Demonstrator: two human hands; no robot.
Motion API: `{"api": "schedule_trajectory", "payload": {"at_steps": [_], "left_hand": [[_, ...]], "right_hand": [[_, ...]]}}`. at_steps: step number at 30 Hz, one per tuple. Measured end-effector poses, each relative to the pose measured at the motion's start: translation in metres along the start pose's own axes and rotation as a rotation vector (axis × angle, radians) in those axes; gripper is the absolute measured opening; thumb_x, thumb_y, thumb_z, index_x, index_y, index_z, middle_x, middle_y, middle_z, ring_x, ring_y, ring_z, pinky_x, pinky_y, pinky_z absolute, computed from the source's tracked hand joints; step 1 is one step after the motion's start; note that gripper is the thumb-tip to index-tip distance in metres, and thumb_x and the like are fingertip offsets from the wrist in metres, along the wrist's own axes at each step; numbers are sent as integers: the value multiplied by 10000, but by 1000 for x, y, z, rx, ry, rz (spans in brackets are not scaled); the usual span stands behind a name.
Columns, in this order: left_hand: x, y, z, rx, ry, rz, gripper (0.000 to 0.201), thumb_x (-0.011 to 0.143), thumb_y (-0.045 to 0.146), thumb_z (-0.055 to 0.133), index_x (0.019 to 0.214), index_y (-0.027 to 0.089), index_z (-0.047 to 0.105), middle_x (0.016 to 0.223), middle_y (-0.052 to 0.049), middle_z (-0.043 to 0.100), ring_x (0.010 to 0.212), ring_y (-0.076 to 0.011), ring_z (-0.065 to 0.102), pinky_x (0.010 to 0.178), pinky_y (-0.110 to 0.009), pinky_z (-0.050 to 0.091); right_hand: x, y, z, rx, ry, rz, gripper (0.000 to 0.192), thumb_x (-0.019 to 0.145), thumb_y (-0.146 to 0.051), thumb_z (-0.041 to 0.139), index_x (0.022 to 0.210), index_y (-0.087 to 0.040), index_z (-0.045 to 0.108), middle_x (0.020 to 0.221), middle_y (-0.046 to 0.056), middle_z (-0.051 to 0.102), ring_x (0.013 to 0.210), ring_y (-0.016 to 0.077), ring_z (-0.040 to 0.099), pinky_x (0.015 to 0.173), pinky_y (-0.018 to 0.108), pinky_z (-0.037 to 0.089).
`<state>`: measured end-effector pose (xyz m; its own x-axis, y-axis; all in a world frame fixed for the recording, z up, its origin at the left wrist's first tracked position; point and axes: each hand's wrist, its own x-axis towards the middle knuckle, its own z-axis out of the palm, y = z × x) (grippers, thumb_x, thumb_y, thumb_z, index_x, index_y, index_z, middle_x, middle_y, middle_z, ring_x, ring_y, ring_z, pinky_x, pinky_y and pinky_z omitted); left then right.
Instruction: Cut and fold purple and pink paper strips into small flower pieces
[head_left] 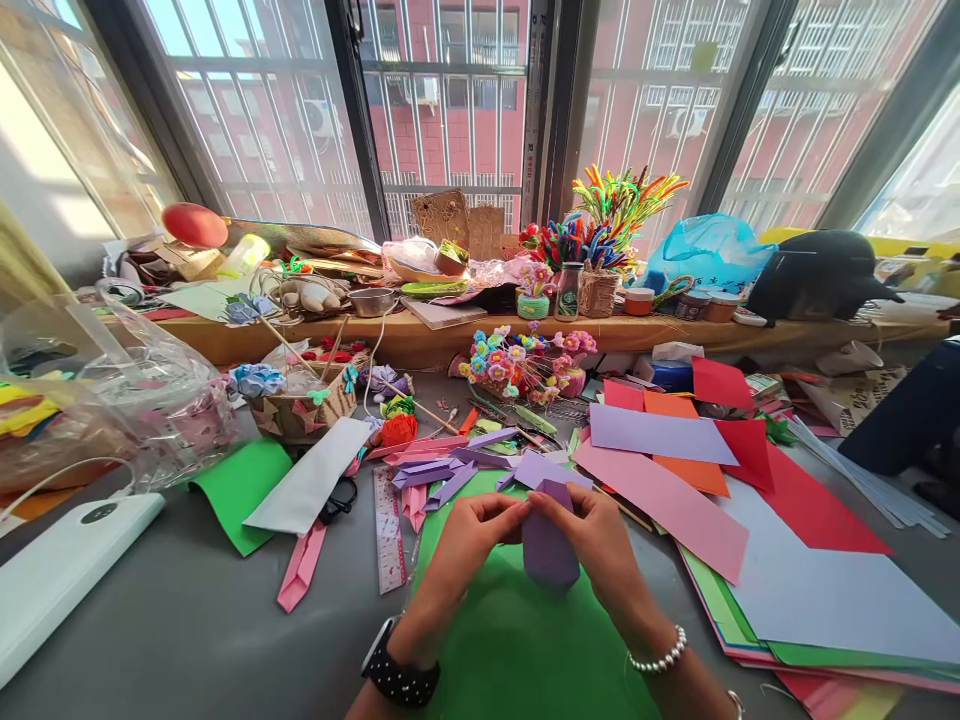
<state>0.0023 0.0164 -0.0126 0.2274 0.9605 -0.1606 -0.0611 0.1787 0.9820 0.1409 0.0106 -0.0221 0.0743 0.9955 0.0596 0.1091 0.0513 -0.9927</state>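
Between my two hands is a folded piece of purple paper (551, 548), held up over a green sheet (525, 660). My left hand (469, 540) pinches its upper left edge with thumb and finger. On the other side, my right hand (596, 535) grips the upper right part, thumb in front. Just beyond my fingers lie several folded purple paper strips (450, 472). A pink folded strip (303, 565) rests on the grey table to the left, near a ruler (389, 540).
At right, coloured paper sheets (840, 600) lie stacked, with a pink sheet (667, 500) on top. A white device (75, 570) and a green sheet (244, 495) are at left. Pipe-cleaner flowers (502, 360) stand in front of the cluttered windowsill (300, 342).
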Motion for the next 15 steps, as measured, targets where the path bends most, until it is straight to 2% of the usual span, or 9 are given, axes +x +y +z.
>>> {"api": "schedule_trajectory", "payload": {"at_steps": [7,15], "left_hand": [[1,-2,2,-41,11,4,234,599,330,682,716,128,703,617,-19,673,627,-158,608,625,-247,485],[1,-3,2,-57,15,-18,232,596,332,682,719,137,707,618,-17,680,643,-174,620,636,-257,487]], "right_hand": [[-1,1,0,-38,8,-24,357,657,-482,588,580,-134,564,534,-18,472,510,103,374,445,212,292],[-2,2,1,-16,-24,-21,311,681,-436,580,614,-132,573,570,-5,508,540,115,404,478,218,330]]}}
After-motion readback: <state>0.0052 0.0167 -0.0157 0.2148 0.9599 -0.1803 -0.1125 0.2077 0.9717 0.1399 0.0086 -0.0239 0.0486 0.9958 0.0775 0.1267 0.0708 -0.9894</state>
